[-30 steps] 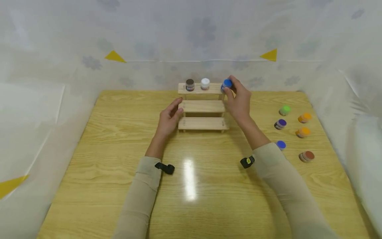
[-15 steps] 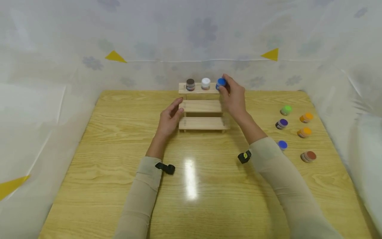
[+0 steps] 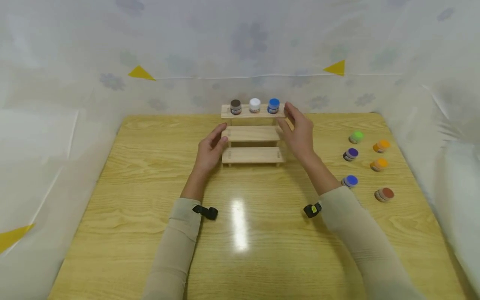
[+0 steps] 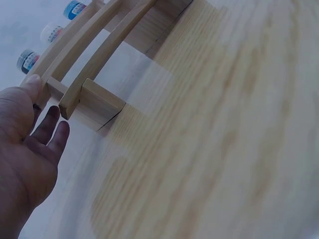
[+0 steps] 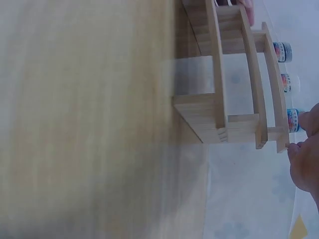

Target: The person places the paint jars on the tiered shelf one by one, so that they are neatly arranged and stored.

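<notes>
A three-tier wooden display rack (image 3: 253,155) stands at the back of the table. Along its top tier sit a dark brown-lidded paint jar (image 3: 236,107), a white paint jar (image 3: 255,106) and a blue paint jar (image 3: 273,106), all upright. My left hand (image 3: 209,153) holds the left end of the middle tier between thumb and fingers; its lower fingers (image 4: 59,142) hang loose in the left wrist view. My right hand (image 3: 301,134) is at the rack's right end, fingers spread, just beside the blue jar, holding nothing. The right wrist view shows it only partly.
On the table (image 3: 150,175) at the right stand a green jar (image 3: 356,137), a purple jar (image 3: 350,154), a blue-violet jar (image 3: 350,181), two orange jars (image 3: 379,164) and a reddish-brown jar (image 3: 384,194). My right sleeve (image 3: 348,212) passes close to the blue-violet one. A pale curtain (image 3: 247,41) hangs behind.
My right hand has slid the blue jar left along the top tier, let go of it and drawn back to the right. The left hand has stayed at the rack's left end.
</notes>
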Demonstrator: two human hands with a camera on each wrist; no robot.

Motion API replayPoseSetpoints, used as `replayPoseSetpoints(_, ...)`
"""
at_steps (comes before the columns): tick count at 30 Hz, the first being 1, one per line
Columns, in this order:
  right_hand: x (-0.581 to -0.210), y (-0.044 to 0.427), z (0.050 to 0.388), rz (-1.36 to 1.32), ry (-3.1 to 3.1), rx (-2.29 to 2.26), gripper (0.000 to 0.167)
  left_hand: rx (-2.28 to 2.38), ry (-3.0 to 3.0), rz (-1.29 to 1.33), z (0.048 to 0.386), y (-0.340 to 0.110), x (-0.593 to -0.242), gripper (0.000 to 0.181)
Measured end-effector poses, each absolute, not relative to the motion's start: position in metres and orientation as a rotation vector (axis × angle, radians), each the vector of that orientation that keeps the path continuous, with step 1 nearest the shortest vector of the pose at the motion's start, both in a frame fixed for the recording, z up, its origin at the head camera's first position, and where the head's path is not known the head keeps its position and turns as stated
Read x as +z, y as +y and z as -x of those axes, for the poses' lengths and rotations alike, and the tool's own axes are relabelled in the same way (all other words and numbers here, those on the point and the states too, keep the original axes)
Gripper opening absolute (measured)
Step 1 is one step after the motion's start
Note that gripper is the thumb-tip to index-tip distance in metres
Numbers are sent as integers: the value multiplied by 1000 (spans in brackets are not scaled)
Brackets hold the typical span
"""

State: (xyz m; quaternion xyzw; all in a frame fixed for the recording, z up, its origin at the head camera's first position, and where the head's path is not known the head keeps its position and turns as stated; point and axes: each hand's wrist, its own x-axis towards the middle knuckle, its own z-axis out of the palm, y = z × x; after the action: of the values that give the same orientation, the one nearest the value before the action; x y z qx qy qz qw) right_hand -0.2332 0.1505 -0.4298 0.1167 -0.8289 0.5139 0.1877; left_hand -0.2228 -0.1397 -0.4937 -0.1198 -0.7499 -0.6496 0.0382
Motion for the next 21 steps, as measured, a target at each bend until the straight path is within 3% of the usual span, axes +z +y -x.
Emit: replayPoseSetpoints(21, -472, 208, 124, -278, -2587, 1494, 66, -2033, -2290, 347, 223, -138, -492, 47)
